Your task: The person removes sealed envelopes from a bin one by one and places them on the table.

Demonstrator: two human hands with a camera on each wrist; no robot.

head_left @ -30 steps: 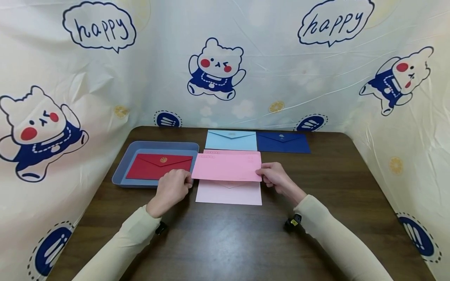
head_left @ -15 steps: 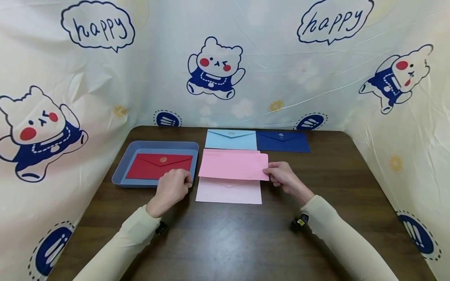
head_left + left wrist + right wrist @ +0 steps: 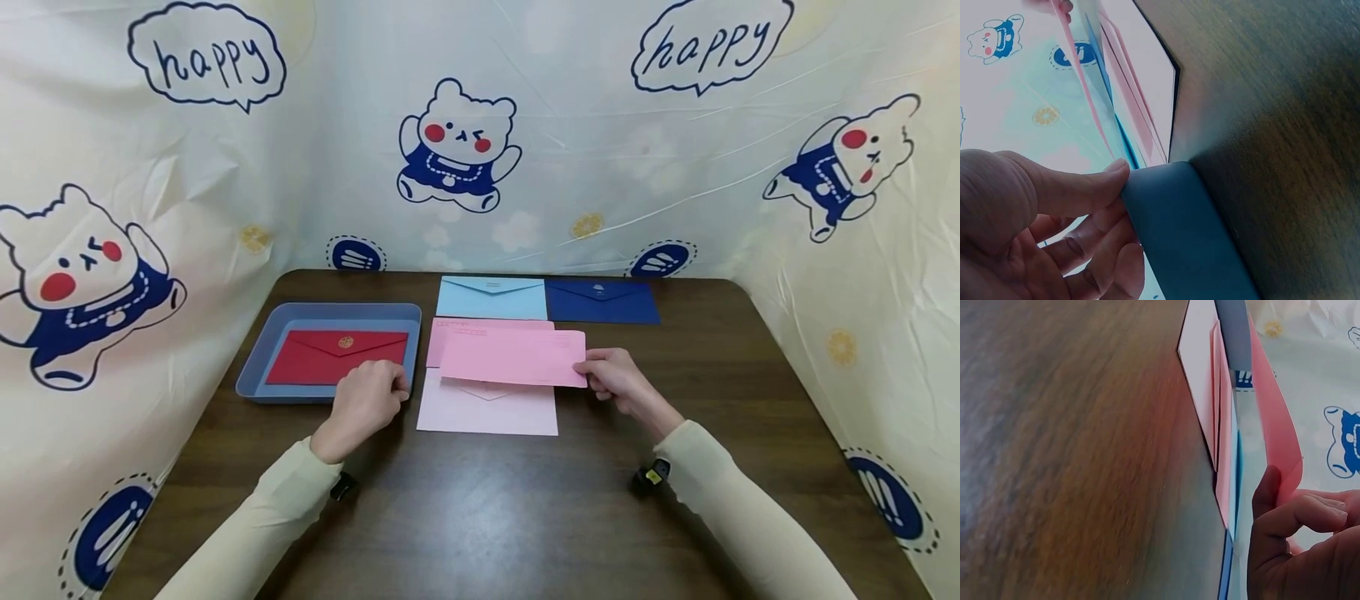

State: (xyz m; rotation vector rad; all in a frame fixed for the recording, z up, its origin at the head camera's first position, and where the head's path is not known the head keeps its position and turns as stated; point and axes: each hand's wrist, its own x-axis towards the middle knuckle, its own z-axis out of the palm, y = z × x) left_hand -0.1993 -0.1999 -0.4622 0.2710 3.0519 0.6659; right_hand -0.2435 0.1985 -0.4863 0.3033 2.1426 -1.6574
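In the head view my right hand pinches the right edge of a pink envelope, held raised over the other envelopes. Thumb and fingers on its end show in the right wrist view. My left hand is at the front right corner of a blue-grey tray, gripping its rim between thumb and curled fingers. A red envelope with a gold emblem lies in the tray. Beneath the raised envelope lie another pink envelope and a pale pink envelope, both partly hidden.
Behind the pink ones, a light blue envelope and a dark blue envelope lie side by side near the far edge of the dark wooden table. A printed curtain encloses the table at the back and sides.
The raised pink envelope has moved right with my right hand, uncovering more of the pink envelope below. My left hand has stayed at the tray's corner.
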